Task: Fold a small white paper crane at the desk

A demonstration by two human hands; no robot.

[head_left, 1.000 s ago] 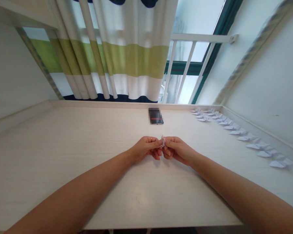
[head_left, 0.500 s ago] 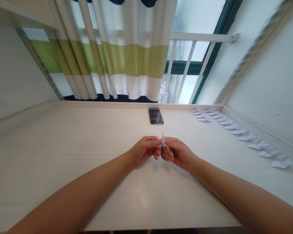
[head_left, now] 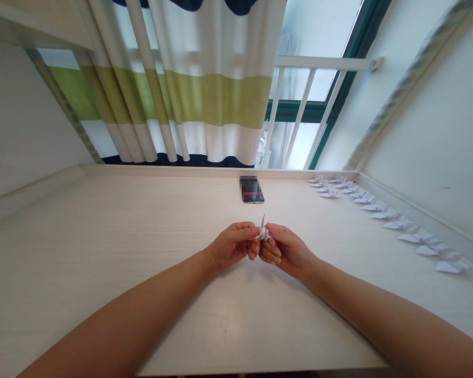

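Observation:
Between my two hands, a little above the table point(head_left: 205, 325), is a small white paper crane point(head_left: 264, 233) with one thin point sticking up. My left hand point(head_left: 238, 241) pinches its left side between thumb and fingers; a ring shows on one finger. On the other side, my right hand point(head_left: 286, 247) grips the crane with thumb and forefinger, its other fingers curled underneath. The fingers hide part of the folded paper.
A dark phone point(head_left: 252, 190) lies beyond my hands near the table's back edge. Several white paper cranes point(head_left: 384, 216) stand in a line along the right wall. Behind the table hang a striped curtain point(head_left: 220, 100) and a white window railing point(head_left: 323, 63).
The crane has turned slightly in my fingers, and more of its folded body shows now. Both hands stay in nearly the same place, still holding it.

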